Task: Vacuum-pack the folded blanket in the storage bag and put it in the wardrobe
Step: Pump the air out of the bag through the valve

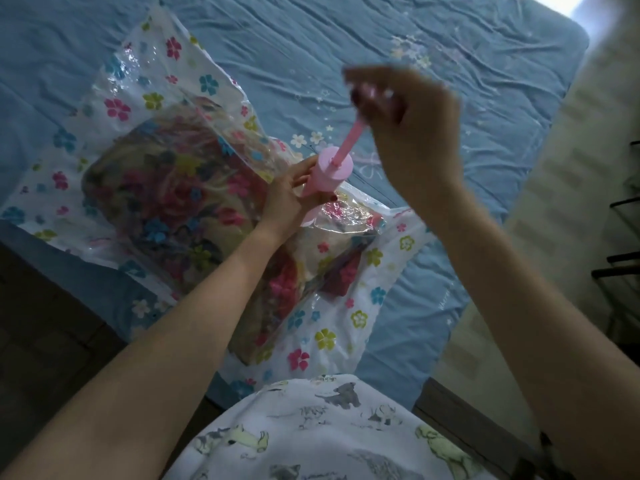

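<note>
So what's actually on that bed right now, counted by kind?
Clear flower-printed plastic storage bag: 1
Folded floral blanket inside the bag: 1
Pink plastic hand pump, standing on the bag: 1
Hands on the pump: 2, left hand around the barrel, right hand on the raised handle
Total: 5, all over the blue bed sheet.

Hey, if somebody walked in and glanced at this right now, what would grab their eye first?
Probably the pink hand pump at the centre, standing on the flower-printed storage bag: the left hand grips its barrel while the right hand, raised and blurred, holds the plunger handle with the rod drawn out. Next, the folded floral blanket showing through the clear plastic, lying on the wrinkled blue bed sheet.
</note>
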